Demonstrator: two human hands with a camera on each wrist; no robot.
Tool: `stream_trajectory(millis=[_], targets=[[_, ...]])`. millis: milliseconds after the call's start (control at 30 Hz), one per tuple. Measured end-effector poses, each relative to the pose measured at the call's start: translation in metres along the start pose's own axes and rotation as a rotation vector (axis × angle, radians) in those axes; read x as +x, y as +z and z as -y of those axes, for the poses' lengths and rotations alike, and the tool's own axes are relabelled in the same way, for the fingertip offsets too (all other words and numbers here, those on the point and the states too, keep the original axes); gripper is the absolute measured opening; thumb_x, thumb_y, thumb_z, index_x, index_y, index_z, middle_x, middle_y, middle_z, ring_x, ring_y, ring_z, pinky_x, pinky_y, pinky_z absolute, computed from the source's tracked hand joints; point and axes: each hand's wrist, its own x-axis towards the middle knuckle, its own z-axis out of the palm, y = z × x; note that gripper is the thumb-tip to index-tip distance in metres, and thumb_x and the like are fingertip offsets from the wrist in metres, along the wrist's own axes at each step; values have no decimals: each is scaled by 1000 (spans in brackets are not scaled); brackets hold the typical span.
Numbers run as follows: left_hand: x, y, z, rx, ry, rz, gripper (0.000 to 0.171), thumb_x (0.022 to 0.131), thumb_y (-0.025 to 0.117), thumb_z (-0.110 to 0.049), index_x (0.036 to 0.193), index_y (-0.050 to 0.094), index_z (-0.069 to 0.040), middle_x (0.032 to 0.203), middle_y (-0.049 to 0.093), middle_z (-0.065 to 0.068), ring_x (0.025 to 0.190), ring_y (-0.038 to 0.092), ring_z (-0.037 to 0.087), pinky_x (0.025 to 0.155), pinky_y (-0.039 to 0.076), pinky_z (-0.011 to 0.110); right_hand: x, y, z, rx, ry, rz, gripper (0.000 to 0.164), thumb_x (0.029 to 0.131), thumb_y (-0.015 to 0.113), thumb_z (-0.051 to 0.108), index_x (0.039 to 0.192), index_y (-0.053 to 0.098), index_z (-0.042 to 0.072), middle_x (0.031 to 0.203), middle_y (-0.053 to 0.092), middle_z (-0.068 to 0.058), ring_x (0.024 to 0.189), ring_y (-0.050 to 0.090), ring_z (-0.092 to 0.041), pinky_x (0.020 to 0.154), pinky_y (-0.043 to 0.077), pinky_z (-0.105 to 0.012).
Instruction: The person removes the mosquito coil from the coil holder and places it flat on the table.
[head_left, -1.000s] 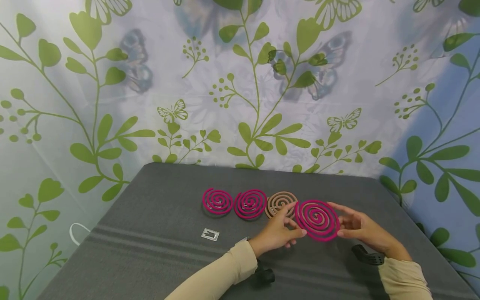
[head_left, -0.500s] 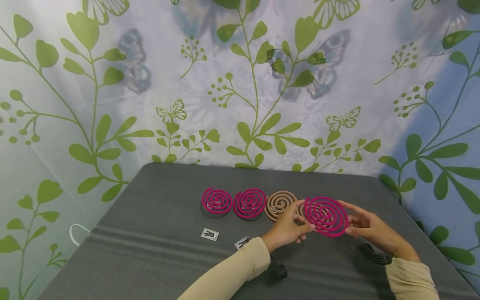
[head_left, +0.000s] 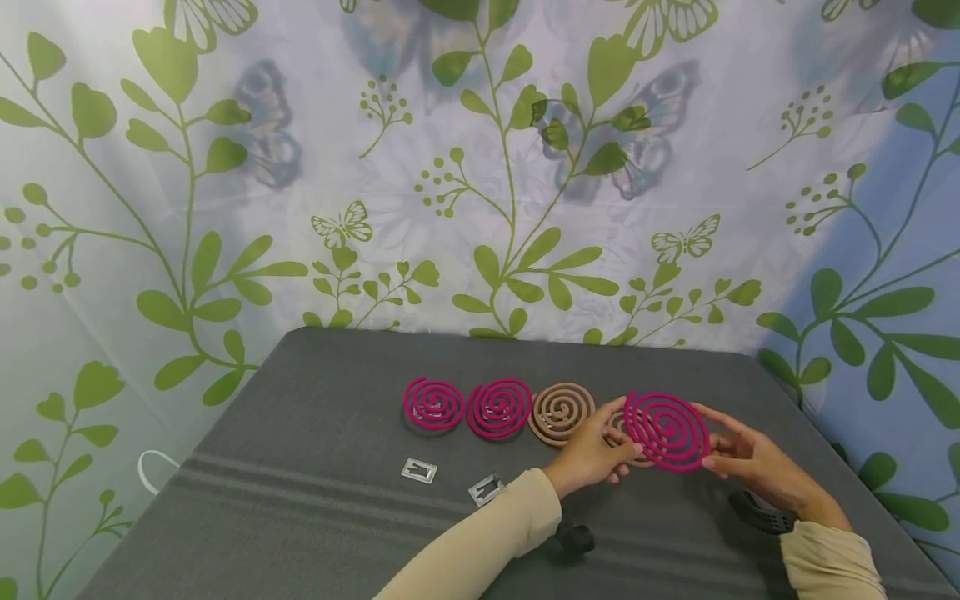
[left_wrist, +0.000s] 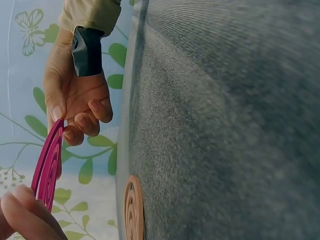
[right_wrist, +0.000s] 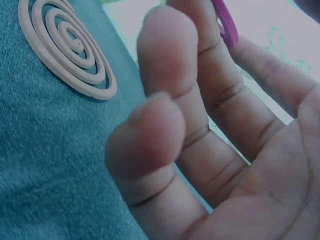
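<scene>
A pink mosquito coil (head_left: 667, 431) is held up over the right part of the table. My left hand (head_left: 592, 450) pinches its left edge, and my right hand (head_left: 757, 468) pinches the opposite edge between thumb and fingers. In the left wrist view the pink coil appears nearly edge-on. Partly hidden behind it and the left hand, a brown coil (head_left: 615, 423) lies on the table; the right wrist view shows a brown coil (right_wrist: 70, 50) flat on the surface. To its left sits another brown coil (head_left: 562, 414), followed by two pink coils, one in the middle (head_left: 500, 408) and one far left (head_left: 434, 405).
Two small metal coil stands, a left one (head_left: 418, 470) and a right one (head_left: 487, 489), lie nearer on the grey table (head_left: 262, 517). Metal pieces show beneath several coils in the row. A patterned curtain (head_left: 450, 183) hangs behind the table. A white loop (head_left: 153, 471) is at the left edge.
Both hands have moved right with the held pink coil. More of the brown coil behind it shows, and the right metal stand has come out from behind the left arm.
</scene>
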Motion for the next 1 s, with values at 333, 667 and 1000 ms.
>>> stream_trajectory(millis=[333,667,1000], targets=[[13,13,-1,30,-14,-33,71,105,71,-5,168,41,-18,93,65,-7,60,59,6,52,51,20,-7,-6,-5,21,4,-60,77,106,52,-14,158,46,42,98,66,7,78,56,-6,65,31,-45],[26,23,0,48,3,-50,66,106,69,-3,166,45,-18,84,68,0,59,58,6,52,53,22,-14,-12,-12,101,-33,-91,77,106,48,-16,157,46,41,99,68,7,74,54,-8,66,27,-45],[38,29,5,86,-37,-88,62,105,70,-3,162,51,-19,83,69,2,59,60,8,57,61,33,-20,-16,-17,69,17,-160,75,106,51,-15,154,47,43,94,66,6,70,51,-10,66,25,-44]])
